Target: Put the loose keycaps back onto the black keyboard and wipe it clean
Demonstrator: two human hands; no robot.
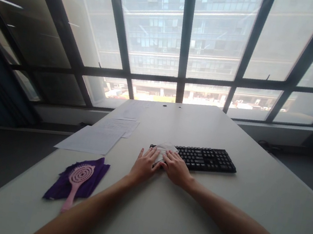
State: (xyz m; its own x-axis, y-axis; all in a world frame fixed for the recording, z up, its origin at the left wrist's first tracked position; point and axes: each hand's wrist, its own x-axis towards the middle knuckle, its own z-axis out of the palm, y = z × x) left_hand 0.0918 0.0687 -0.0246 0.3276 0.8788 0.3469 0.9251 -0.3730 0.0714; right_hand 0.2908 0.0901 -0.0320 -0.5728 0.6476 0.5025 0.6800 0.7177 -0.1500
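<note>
Presently, your left hand (pixel 144 165) and right hand (pixel 177 168) lie flat on white tissue (pixel 166 146) over left end of black keyboard (pixel 210 160) — fingers extended, nothing gripped.

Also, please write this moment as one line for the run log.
left hand: on white cloth/tissue; right hand: on same; keyboard: underneath, left part; pink brush: partly on purple cloth

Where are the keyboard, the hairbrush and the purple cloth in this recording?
keyboard (pixel 197 158): head view, on its keys, right of the hands
hairbrush (pixel 81 174): head view, on its round head
purple cloth (pixel 95 178): head view, on its part right of the brush
</note>
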